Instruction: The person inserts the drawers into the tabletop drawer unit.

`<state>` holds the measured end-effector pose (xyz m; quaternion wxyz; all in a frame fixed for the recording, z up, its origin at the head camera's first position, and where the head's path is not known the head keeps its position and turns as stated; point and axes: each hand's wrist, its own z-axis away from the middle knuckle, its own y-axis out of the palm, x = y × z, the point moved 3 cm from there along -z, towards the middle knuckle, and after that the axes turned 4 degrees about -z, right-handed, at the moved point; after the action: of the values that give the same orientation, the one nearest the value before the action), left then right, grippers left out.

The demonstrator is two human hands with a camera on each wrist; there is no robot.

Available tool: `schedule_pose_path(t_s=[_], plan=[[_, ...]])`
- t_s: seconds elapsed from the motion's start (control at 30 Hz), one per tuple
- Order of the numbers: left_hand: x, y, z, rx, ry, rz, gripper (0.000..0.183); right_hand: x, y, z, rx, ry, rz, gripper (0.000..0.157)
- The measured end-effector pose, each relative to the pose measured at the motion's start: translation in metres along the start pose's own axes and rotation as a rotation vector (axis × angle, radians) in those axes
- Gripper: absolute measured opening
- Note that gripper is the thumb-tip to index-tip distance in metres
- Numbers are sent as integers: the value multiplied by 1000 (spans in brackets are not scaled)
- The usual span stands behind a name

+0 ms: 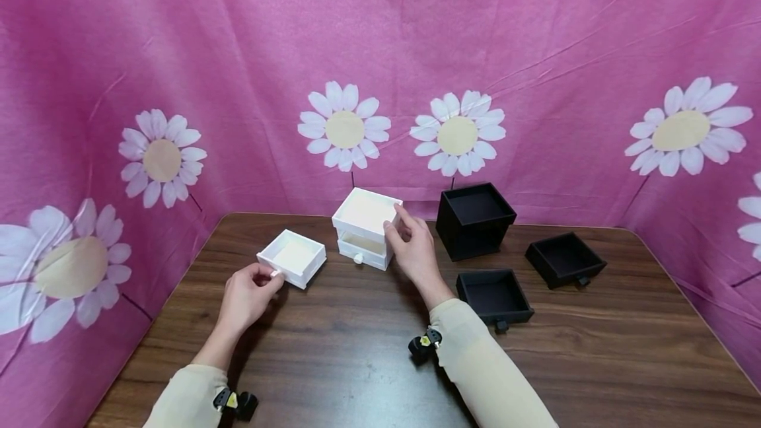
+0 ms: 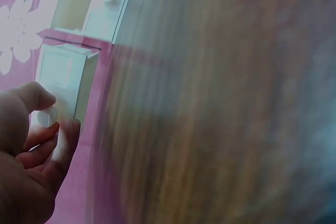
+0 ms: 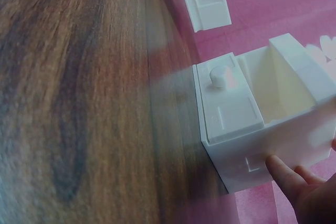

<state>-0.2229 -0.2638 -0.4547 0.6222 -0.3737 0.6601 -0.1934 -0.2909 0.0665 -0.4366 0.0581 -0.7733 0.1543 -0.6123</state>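
By its round knob, a small white drawer (image 1: 309,272) is pinched between the thumb and fingers of my left hand (image 1: 245,296). Its front face, knob and the pinching fingers show close up in the left wrist view. To the right stands a white two-level cabinet (image 1: 365,209), its upper slot open and a knobbed lower drawer (image 3: 231,106) inside its bottom slot. My right hand (image 1: 414,248) is at the cabinet's right side, with the thumb by the top front corner. In the right wrist view a straight finger (image 3: 281,174) touches the side wall.
Right of the white cabinet stands a black cabinet (image 1: 475,207) with an open front. Two black drawers with knobs, one nearer (image 1: 496,292) and one farther right (image 1: 565,259), lie on the wooden table (image 1: 357,362). A pink cloth (image 1: 380,32) with daisies hangs behind.
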Motion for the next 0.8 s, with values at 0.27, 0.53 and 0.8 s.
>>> schedule_pose_path(t_s=[0.27,0.53,0.8], plan=[[-10,4,9,-19,41,29,12,0,0,0,-5,-11,7,54],[-23,9,16,-19,67,49,11,0,0,-1,2,-10,22,54],[-36,14,22,-2,79,78,10,-2,0,-1,0,-11,20,54]])
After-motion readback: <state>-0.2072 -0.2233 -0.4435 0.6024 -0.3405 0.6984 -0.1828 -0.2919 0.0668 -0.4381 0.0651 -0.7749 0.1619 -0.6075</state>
